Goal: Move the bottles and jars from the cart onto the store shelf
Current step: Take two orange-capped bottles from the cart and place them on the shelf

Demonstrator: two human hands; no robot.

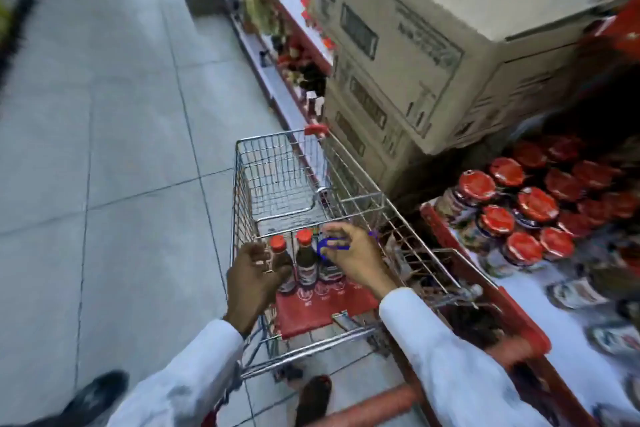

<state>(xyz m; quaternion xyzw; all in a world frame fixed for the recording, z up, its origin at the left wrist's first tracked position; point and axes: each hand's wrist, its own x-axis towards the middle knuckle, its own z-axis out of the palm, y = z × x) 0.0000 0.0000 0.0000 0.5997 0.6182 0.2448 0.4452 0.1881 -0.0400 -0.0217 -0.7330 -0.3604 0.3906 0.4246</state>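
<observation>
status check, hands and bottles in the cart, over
Left hand closing on left bottle, right hand over right bottle. Middle bottle untouched. Shelf right, jars crowd it.

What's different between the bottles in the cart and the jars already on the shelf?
The bottles are tall and slim with narrow orange-red caps and dark contents; the jars are squat with wide, flat red lids. The bottles stand in a short row at the near end of the cart; the jars crowd the shelf in a cluster, some apparently stacked. Both have red tops and printed labels.
</observation>
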